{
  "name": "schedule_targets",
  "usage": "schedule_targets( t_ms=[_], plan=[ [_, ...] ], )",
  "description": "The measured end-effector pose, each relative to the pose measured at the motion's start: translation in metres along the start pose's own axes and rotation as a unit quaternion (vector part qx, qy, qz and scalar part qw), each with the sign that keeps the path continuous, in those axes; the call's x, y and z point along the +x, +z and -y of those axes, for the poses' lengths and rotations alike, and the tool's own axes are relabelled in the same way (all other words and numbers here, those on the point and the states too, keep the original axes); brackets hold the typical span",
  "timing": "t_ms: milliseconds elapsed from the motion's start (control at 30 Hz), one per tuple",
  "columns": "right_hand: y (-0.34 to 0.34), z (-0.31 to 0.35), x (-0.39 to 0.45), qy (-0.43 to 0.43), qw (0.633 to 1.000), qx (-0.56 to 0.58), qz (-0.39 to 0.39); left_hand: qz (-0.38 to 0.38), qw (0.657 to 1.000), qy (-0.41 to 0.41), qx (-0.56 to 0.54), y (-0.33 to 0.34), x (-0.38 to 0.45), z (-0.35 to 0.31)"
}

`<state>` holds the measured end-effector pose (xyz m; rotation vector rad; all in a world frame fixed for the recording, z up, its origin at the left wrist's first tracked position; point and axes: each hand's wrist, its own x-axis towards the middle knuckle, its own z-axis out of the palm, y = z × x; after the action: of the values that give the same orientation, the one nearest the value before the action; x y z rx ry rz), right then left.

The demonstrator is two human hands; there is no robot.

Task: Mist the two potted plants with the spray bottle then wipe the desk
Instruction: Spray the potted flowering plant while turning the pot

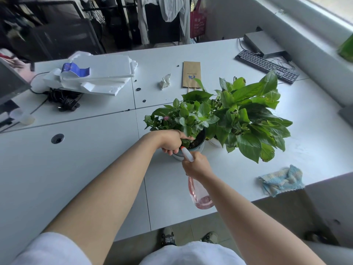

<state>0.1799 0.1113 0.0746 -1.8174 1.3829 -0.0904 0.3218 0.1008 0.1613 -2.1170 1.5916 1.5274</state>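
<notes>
Fingers (172, 151) of left hand (170, 140) curled over rim of blue-grey pot (194, 150), thumb in among the low leaves, steadying it. Right hand (196, 165) wrapped shut round neck of spray bottle (199, 194), white nozzle with red tip aimed at the soil edge of the small flowering plant (183, 117); trigger finger not clearly seen, so squeeze or rest cannot be told.

Misting step in hand, by the look of it, on the first of the two plants. Next move likely calls for lifting the nozzle toward the foliage, then swinging right to the large leafy plant (248, 115) in the white pot (214, 142), just beside and touching leaves with the first. Wiping not yet begun: blue cloth (282, 180) lying crumpled near the right edge of the worktop (95, 159).

Pink-tinted bottle tilted, base toward the body, a shallow pool of liquid low inside. Dark soil showing in the blue-grey pot; contents of the white pot hidden under leaves.
</notes>
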Motion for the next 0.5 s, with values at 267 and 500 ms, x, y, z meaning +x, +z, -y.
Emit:
schedule_targets(
  t_ms=[267,500],
  plan=[
    [0.001,0.000,0.005,0.001,1.000,-0.019,0.008,-0.006,0.999,0.003,-0.037,0.002,0.000,0.004],
    [0.001,-0.018,-0.002,-0.011,0.999,0.052,-0.006,-0.012,0.981,0.062,-0.183,0.029,-0.006,0.019]
  ],
)
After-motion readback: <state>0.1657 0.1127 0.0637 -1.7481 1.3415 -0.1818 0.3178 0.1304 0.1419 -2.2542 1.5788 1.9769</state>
